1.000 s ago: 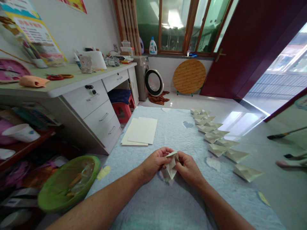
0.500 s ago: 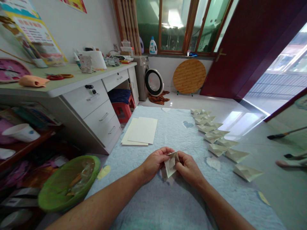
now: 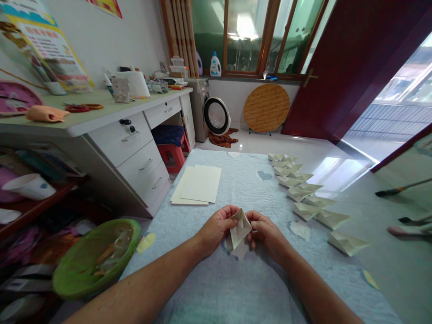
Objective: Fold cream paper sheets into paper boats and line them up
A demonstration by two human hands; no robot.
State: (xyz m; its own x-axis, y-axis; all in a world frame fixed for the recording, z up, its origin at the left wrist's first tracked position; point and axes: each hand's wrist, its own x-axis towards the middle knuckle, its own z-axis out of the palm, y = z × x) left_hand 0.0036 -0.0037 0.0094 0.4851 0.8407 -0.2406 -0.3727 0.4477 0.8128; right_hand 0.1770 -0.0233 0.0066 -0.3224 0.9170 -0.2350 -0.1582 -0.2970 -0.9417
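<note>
A small piece of folded cream paper [image 3: 240,230] is held up over the bed-like padded surface, its face a diamond with creases. My left hand [image 3: 218,230] pinches its upper left side, thumb in front and fingers behind. At its right corner, my right hand [image 3: 266,231] has curled fingers and thumb against the edge, the lower fingertips partly behind the paper. Several finished paper boats [image 3: 348,243] stand in rows along the right side. Flat sheets of cream paper [image 3: 202,183] lie in a stack to the far left of my hands.
A light blue quilted cover [image 3: 202,288] spreads under my hands. Left of it stand a green basket [image 3: 130,256] and a white desk [image 3: 135,155] with drawers. A red stool [image 3: 173,153], a washing machine [image 3: 201,112] with its door open, and a round wooden tabletop [image 3: 266,108] are beyond.
The folded paper has turned so its face shows as a wider diamond. My right hand has loosened and shifted slightly right, while the left keeps its pinch.
</note>
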